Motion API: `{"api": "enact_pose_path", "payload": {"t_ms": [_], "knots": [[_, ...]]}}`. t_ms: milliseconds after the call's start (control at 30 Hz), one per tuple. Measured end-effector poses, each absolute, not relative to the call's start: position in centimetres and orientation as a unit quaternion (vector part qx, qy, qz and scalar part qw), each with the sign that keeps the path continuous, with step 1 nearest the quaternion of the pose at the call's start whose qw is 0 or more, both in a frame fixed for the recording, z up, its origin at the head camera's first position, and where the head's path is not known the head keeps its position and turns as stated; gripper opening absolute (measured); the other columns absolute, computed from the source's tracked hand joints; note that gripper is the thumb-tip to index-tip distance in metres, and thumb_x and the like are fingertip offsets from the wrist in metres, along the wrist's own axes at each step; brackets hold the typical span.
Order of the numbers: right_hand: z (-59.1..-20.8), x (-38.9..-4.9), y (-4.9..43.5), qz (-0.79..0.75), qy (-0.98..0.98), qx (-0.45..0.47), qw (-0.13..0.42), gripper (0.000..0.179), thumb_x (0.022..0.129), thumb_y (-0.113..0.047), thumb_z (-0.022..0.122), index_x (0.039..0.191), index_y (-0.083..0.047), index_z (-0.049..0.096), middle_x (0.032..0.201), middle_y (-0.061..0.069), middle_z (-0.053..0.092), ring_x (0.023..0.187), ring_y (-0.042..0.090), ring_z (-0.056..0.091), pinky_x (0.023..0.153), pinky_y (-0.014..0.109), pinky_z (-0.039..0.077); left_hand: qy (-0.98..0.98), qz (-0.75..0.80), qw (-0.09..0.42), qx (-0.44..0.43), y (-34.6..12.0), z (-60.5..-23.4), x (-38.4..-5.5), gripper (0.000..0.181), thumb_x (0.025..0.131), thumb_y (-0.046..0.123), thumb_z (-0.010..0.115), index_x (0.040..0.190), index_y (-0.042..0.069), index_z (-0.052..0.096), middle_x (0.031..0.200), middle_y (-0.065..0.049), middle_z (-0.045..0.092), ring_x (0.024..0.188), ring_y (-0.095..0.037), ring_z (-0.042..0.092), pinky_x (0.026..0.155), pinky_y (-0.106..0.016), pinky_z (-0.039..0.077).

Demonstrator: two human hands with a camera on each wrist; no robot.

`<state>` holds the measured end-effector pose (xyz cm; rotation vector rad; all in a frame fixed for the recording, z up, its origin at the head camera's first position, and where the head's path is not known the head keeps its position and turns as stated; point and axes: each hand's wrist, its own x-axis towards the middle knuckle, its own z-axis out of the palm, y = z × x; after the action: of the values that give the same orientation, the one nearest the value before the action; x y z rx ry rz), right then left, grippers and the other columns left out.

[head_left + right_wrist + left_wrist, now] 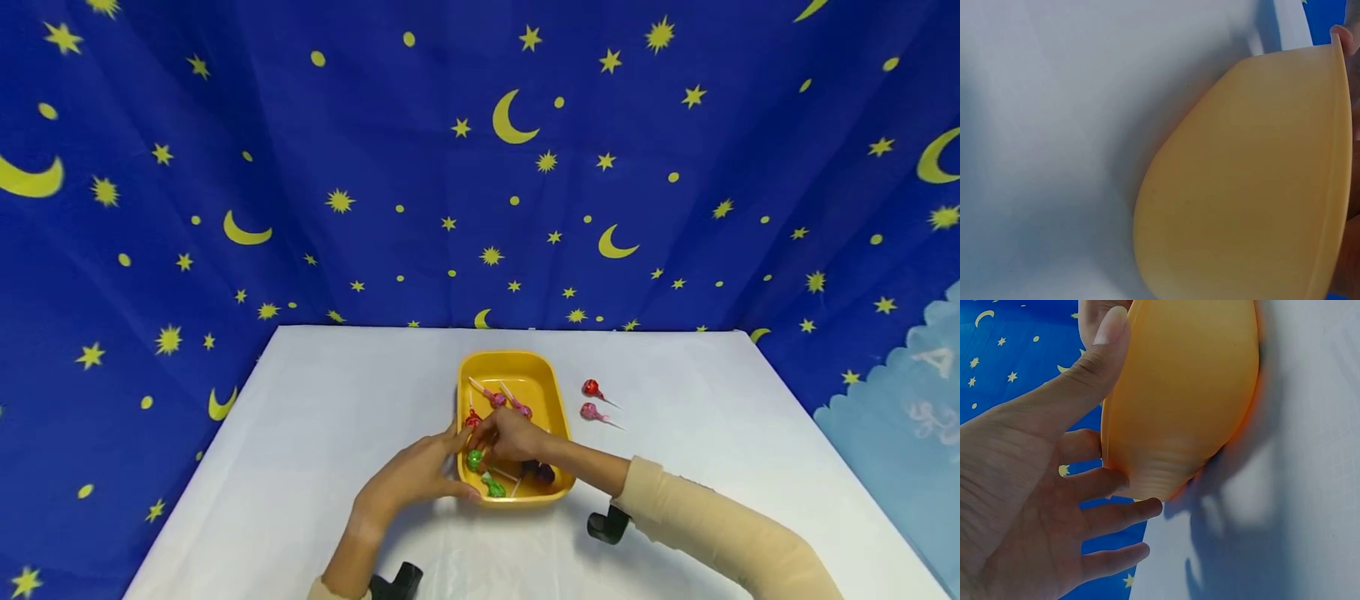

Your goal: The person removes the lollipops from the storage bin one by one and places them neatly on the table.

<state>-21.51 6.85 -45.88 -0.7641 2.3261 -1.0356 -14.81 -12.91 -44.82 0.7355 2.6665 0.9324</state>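
Our counter (337,392) is white. Closest, our left hand (416,473) lies spread against the yellow tray (550,400); our right hand (512,435) is inside beside a green lollipop (474,460), can't tell if gripping. Looks like candy-sorting; next probably needs a neat pinch. Beyond, a pink lollipop (589,411) and red lollipop (592,388) lie right of the tray.

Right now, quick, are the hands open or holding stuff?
Left hand: open, touching the yellow tray.
Right hand: in the tray, can't tell if holding.
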Motion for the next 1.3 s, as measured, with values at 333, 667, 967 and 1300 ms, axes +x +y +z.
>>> {"api": "enact_pose_path", "payload": {"t_ms": [333, 667, 967, 1300], "knots": [[-46.4, -20.9, 8.7, -0.417, 0.827, -0.283, 0.25, 0.017, 0.078, 0.012, 0.072, 0.092, 0.003, 0.072, 0.09, 0.011, 0.073, 0.076, 0.012, 0.059, 0.069, 0.018, 0.052, 0.911, 0.298, 0.122, 0.258, -11.6, -44.8, -14.6, 0.092, 0.075, 0.055, 0.075, 0.149, 0.014, 0.04, 0.152, -0.016, 0.04, 0.133, -0.029, 0.048, 0.106, -0.044, 0.042], [-47.4, -20.0, 8.2, -0.433, 0.82, -0.267, 0.262, 0.016, 0.077, 0.012, 0.074, 0.09, 0.003, 0.072, 0.088, 0.011, 0.073, 0.083, 0.021, 0.065, 0.074, 0.022, 0.055, 0.913, 0.301, 0.129, 0.243, -11.7, -45.4, -13.6, 0.089, 0.075, 0.055, 0.075, 0.148, 0.017, 0.043, 0.152, -0.014, 0.041, 0.132, -0.029, 0.049, 0.105, -0.045, 0.042], [-46.3, -20.9, 7.8, -0.425, 0.827, -0.272, 0.249, 0.019, 0.073, 0.015, 0.074, 0.088, 0.003, 0.073, 0.086, 0.012, 0.074, 0.077, 0.016, 0.065, 0.069, 0.024, 0.056, 0.92, 0.292, 0.107, 0.239, -12.4, -45.1, -13.8, 0.092, 0.071, 0.062, 0.073, 0.148, 0.019, 0.044, 0.15, -0.013, 0.045, 0.128, -0.027, 0.053, 0.103, -0.044, 0.044], [-45.5, -21.9, 8.0, -0.425, 0.83, -0.262, 0.25, 0.02, 0.076, 0.01, 0.076, 0.094, 0.001, 0.074, 0.09, 0.008, 0.074, 0.083, 0.019, 0.066, 0.07, 0.024, 0.056, 0.922, 0.292, 0.115, 0.226, -12.8, -45.0, -14.2, 0.091, 0.074, 0.056, 0.076, 0.148, 0.014, 0.043, 0.151, -0.018, 0.041, 0.131, -0.031, 0.05, 0.105, -0.047, 0.042]]}}
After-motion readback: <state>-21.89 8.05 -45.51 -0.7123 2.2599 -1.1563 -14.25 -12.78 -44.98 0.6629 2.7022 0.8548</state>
